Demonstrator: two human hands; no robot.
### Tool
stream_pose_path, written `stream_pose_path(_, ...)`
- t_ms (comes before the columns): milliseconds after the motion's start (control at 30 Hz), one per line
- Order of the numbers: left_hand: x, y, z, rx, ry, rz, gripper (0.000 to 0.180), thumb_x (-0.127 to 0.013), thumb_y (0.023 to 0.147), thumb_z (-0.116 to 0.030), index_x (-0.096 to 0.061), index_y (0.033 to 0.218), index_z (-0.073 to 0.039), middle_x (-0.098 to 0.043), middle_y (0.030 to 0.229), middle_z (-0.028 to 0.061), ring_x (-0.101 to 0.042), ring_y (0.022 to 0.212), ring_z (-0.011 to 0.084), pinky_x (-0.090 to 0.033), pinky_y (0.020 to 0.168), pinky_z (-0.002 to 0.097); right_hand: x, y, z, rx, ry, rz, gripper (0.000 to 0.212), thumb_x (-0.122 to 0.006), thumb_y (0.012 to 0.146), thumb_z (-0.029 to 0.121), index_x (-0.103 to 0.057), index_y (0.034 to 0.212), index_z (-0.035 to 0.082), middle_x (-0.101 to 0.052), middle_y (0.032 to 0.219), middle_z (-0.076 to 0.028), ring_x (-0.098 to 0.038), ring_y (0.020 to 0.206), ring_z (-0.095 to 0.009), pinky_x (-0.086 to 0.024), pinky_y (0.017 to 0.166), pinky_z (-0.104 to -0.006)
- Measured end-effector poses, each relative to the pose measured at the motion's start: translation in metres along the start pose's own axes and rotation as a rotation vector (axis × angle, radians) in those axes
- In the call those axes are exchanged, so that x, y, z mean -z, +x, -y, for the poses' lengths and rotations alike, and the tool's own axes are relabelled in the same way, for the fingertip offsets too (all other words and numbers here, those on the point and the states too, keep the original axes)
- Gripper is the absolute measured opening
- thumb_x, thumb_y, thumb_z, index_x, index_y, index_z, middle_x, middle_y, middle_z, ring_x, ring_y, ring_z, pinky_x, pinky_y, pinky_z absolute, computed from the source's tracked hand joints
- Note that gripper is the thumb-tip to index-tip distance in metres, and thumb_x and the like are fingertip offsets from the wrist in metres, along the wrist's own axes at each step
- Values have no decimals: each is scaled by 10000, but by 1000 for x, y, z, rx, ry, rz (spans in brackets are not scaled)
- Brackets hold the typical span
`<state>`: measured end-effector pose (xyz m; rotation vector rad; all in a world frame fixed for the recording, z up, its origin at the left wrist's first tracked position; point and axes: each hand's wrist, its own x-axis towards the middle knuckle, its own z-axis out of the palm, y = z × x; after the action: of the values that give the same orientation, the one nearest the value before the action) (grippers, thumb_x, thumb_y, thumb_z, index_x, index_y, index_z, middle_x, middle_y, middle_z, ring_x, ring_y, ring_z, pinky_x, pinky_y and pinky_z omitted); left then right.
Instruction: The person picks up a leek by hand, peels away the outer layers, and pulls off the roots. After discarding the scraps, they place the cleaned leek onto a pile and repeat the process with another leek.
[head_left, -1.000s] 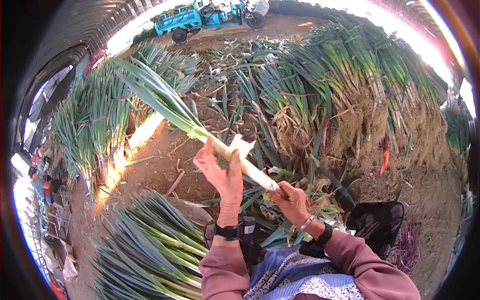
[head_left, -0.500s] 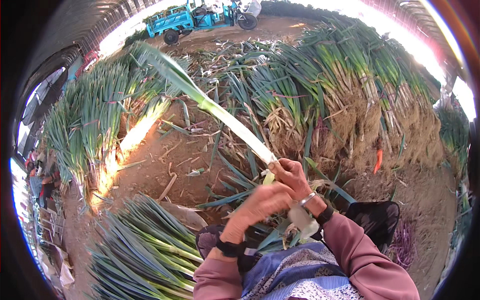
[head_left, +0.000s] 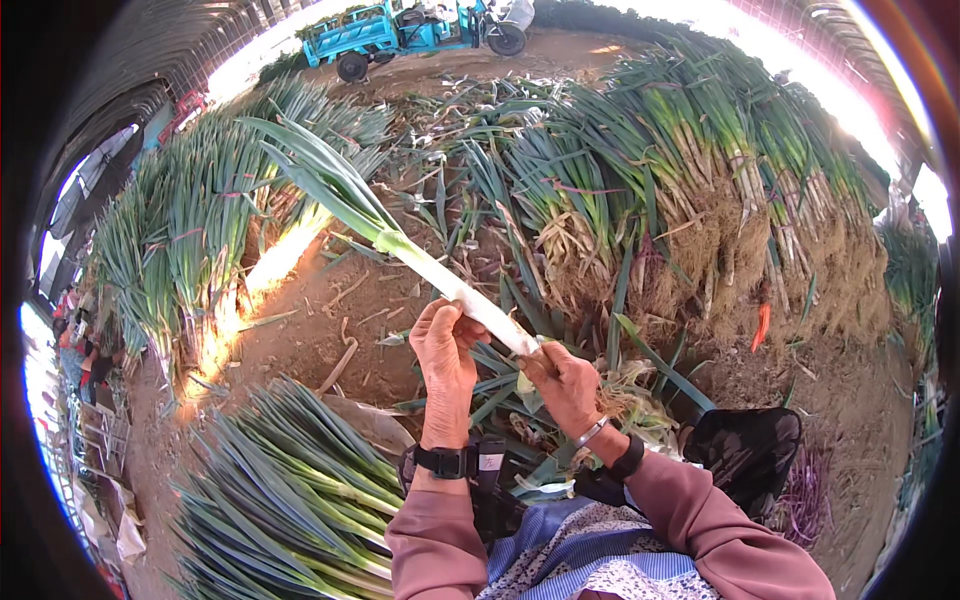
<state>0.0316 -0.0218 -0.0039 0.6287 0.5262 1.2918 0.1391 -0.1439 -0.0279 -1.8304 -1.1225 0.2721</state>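
- At the lower edge, sleeved forearms rise over the blue apron, both angled inward, wrists above the lap.
- Lower left, beside the left forearm: laid leek pile, leaves outward, pale ends toward the wearer; presumably ordered for easy reach.
- Right grip: clamped on the held leek's lower end, thumb uppermost; likely the anchor, since this firm end bears the stalk.
- Left grip: wrist upright, fingertips drawn in against the white shaft; cannot tell whether clamped or only touching.
- Held leek: in the air before the wearer, slanting up-left, leaves pointing away, probably to keep the shaft clear for both hands.
- Beneath and just beyond the hands: leaf scraps on soil.
- Farther, right: tied leek bundles, roots nearer the wearer.
- Farthest: blue three-wheeled cart.
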Motion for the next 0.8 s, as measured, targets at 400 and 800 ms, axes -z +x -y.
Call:
stream_pose_path(400, -5, -31, 29, -357, 784, 441, 204, -471, 727, 118, -627, 794, 7, -620, 684, 17, -560, 634, 81, -447, 586, 235, 11, 14, -1, -167, 487, 143, 322, -557, 903, 338, -639, 914, 27, -511, 573, -10, -468, 559, -61, -375, 497, -249)
stream_pose_path(800, 14, 20, -6, 86, -2, 166, 428, -543, 921, -352, -454, 1234, -72, -587, 1014, 84, -593, 859, 211, -459, 802, 412, 21, -4, -30, -373, 868, 343, 314, -524, 930, 351, -656, 939, 67, -525, 594, 36, -438, 436, -31, -332, 384, -210)
